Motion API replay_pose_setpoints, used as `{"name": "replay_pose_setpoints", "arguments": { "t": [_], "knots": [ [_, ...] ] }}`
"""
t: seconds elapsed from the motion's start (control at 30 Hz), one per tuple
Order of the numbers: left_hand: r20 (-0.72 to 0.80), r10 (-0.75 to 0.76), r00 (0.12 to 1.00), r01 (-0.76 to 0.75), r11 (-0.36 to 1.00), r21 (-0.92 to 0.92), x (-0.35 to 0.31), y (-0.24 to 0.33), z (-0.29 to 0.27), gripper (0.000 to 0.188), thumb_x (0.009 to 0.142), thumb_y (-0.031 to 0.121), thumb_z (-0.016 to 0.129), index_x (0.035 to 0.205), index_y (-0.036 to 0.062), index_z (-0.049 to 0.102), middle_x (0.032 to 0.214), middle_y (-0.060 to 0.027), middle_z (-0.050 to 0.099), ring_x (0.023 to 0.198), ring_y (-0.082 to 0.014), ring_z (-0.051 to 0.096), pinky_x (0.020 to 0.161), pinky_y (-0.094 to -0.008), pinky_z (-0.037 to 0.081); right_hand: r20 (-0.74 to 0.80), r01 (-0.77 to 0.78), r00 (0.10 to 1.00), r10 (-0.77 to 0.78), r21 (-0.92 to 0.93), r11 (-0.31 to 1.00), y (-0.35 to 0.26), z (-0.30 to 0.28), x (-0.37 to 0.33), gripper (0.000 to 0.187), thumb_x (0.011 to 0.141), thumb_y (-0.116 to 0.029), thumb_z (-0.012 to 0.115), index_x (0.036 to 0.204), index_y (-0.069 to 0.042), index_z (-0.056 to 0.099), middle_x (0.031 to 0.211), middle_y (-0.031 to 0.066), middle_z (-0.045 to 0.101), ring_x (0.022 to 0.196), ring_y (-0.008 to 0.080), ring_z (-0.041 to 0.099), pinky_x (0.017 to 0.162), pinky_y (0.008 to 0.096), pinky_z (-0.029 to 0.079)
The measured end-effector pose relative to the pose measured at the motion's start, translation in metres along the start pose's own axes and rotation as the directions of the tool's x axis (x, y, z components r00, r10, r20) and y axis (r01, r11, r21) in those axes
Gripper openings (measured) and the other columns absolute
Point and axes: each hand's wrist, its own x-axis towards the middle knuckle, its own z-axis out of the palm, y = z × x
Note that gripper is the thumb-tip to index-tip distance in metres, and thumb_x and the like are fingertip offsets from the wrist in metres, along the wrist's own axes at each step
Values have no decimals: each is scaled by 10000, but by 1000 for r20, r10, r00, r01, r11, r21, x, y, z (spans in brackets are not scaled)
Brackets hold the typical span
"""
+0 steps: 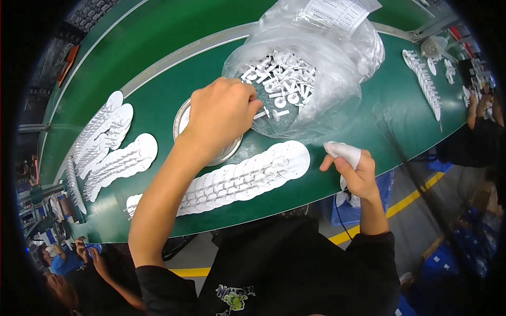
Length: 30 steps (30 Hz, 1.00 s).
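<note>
My left hand (221,113) reaches into the mouth of a clear plastic bag (321,79) full of small white plastic parts (282,79); its fingertips pinch at parts near the bag's opening, and what they hold is hidden. My right hand (356,171) is closed around a white handheld tool (343,152) with a thin cable, at the near edge of the green table (158,79). Between both hands lies an overlapping row of white round discs (247,176). A round metal dish (184,118) sits under my left wrist.
More rows of white discs (118,160) lie to the left, and another row (424,81) at the far right. A paper sheet (337,13) lies on the bag. Other people sit at lower left (79,263) and right (482,113). Blue bins stand on the floor.
</note>
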Motion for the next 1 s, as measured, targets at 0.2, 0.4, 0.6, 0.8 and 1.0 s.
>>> {"name": "replay_pose_setpoints", "arguments": {
  "t": [0.2,0.4,0.6,0.8,1.0],
  "knots": [
    [51,165,985,-157,979,-130,0,-8,-2,137,769,200,698,817,72,701,824,-66,663,847,-261,620,730,-372,475,-60,19,998,-20,-4,1000,1,0,-2,293,903,-22,492,1169,46,595,772,109,673,565,75,469,530,227,381],
    [4,207,978,-207,978,-30,2,2,17,104,741,158,696,762,58,680,805,-93,660,814,-279,615,709,-406,465,-119,3,993,6,80,997,6,-1,0,287,905,-4,493,1168,43,601,751,89,660,569,70,475,538,222,390],
    [-375,192,907,-348,842,-413,-35,-4,-23,104,724,-7,681,819,20,649,769,-94,640,635,-233,607,588,-325,486,-69,254,957,-282,-273,928,-34,18,48,274,827,52,563,1094,48,625,755,114,622,572,186,561,541,270,440],
    [-630,-79,772,-345,782,-520,-94,-23,-34,194,670,-28,752,831,32,662,800,-65,639,674,-222,594,558,-307,472,211,620,774,-597,-443,647,-81,61,118,387,676,81,617,1054,9,653,659,81,538,450,193,491,405,299,371],
    [-724,-200,660,-311,805,-505,-114,-38,-39,204,675,-38,755,856,29,692,814,-60,641,647,-183,557,528,-268,432,311,714,680,-664,-484,505,-100,98,146,411,639,42,627,1046,-5,658,632,62,503,447,192,482,408,300,376]
  ]
}}
